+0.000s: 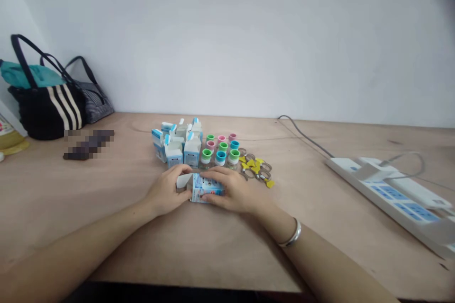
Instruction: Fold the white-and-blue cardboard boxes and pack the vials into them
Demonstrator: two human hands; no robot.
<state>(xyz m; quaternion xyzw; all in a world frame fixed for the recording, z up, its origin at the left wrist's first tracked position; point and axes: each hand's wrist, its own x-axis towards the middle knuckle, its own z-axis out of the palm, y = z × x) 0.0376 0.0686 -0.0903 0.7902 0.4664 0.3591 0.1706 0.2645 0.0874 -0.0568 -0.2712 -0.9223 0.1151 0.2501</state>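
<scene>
One oblong carton point(209, 188), prob. glossy card, R hand point(236, 191) gripping sides, L hand point(165, 191) holding flapped end

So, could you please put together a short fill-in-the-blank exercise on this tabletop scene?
1. The left hand and the right hand both touch the printed box, whose white flap is nearer the ____ hand.
2. The silver bracelet is on the ____ arm.
3. The tabs on the metal rings are ____.
4. Besides green and blue, the rims of the bottles are ____.

Missing words: left; right; yellow; pink.
</scene>
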